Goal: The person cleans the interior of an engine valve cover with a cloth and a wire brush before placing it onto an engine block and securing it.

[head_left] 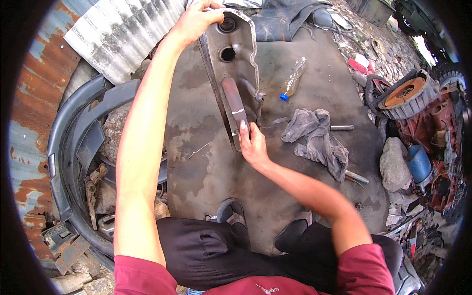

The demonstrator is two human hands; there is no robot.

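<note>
My left hand point(194, 23) grips the far end of a grey metal engine valve cover point(241, 49), which is tilted up with its hollow side and round holes showing. Inside its near half is a long brown piece point(233, 96) with a rounded end and a pale line across it. My right hand point(254, 146) is closed around the lower end of this piece, fingers along it, by the cover's narrow near end. Whether the brown piece is loose or part of the cover I cannot tell.
A stained dark sheet point(196, 182) covers the ground. On its right lie a crumpled grey rag point(317, 137), metal rods point(341, 128) and a plastic bottle point(293, 81) with a blue cap. Black curved trims point(73, 147) stand left; a rusty red machine point(423, 132) and a stone point(395, 164) flank the right.
</note>
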